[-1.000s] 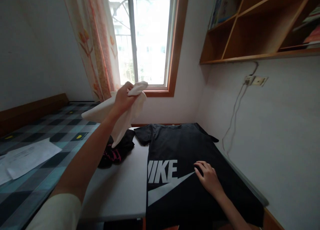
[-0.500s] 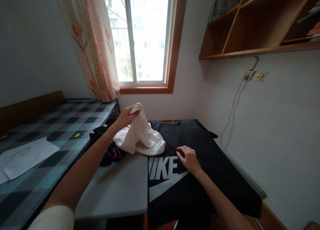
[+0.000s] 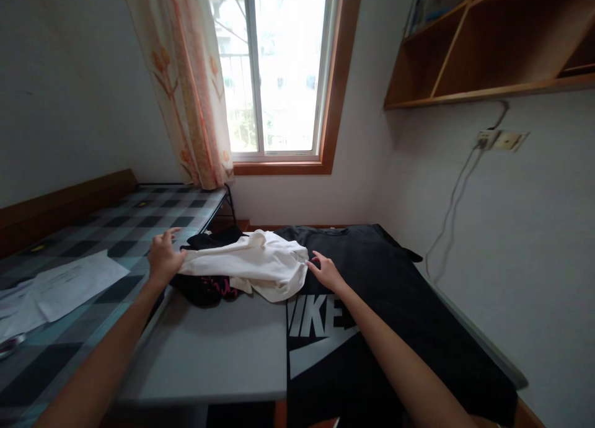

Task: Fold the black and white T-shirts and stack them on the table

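A white garment [image 3: 260, 260] lies stretched sideways over a dark garment with pink print [image 3: 204, 289] and the edge of a black shirt. My left hand [image 3: 165, 254] is at the white garment's left end, fingers apart, the cloth's end touching near the thumb. At its right end is my right hand [image 3: 326, 271], thumb and forefinger at the cloth's edge; whether they pinch it is too small to tell. Beneath my right arm the black shirt [image 3: 372, 291] with grey lettering lies spread flat on the grey table [image 3: 223, 360].
A checkered mattress [image 3: 116, 316] with paper sheets [image 3: 79, 285] on it is at the left. Curtain [image 3: 190, 93] and window stand behind. A wooden shelf [image 3: 469, 90] hangs at the upper right, above a wall socket [image 3: 502, 140] with a hanging cable.
The white garment was held up by my left hand and now lies lower, extended to the left. My left hand has moved left and down and opened; my right hand has reached the garment's right edge.
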`<action>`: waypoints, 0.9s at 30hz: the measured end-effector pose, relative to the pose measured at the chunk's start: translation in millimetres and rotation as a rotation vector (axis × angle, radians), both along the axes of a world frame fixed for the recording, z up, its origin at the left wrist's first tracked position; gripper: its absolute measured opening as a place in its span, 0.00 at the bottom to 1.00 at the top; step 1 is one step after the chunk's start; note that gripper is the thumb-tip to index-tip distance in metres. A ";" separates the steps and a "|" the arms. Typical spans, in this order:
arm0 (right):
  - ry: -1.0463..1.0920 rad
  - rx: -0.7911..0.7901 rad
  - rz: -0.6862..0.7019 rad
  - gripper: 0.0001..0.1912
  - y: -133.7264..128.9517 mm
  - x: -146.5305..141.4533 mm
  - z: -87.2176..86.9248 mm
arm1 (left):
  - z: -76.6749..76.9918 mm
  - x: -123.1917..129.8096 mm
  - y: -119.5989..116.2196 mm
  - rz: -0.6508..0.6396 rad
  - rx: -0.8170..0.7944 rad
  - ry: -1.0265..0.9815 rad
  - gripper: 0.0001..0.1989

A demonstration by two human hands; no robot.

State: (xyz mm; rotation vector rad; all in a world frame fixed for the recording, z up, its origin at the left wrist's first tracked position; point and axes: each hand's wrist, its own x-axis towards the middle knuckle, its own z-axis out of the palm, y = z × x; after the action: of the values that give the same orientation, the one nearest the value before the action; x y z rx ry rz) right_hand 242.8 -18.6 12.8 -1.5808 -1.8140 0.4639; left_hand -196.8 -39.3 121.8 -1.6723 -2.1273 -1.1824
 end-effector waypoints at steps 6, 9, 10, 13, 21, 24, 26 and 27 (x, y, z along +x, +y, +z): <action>0.087 -0.142 -0.043 0.14 10.1 -18.3 -8.7 | -3.3 72.0 7.5 -0.342 -0.099 0.289 0.20; 0.093 -0.097 -0.060 0.08 6.0 -24.1 -15.4 | -6.6 103.8 23.7 -0.552 -0.207 0.287 0.26; 0.090 -0.060 -0.063 0.07 3.4 -25.0 -17.7 | -8.5 111.2 29.3 -0.583 -0.246 0.261 0.28; 0.055 0.061 -0.051 0.08 -5.5 -25.5 -22.9 | -15.3 124.9 42.3 -0.617 -0.380 0.136 0.34; 0.104 0.104 -0.003 0.17 -14.0 -23.0 -22.0 | -11.9 133.2 44.4 -0.618 -0.326 -0.014 0.09; 0.149 0.095 0.009 0.23 -14.7 -23.8 -20.8 | 14.1 124.9 41.3 -0.548 -0.047 -0.156 0.05; 0.161 0.092 0.021 0.24 -15.6 -24.3 -20.1 | 35.8 110.0 40.4 -0.443 0.180 -0.282 0.08; 0.158 0.090 0.028 0.24 -16.1 -24.4 -19.8 | 46.0 99.6 40.5 -0.380 0.290 -0.340 0.09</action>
State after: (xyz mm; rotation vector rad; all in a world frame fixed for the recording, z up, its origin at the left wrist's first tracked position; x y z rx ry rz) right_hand 218.4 -34.8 -7.0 -1.4194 -1.7146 0.4990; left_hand -97.3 1.3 167.8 -1.8949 -1.7224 -1.9028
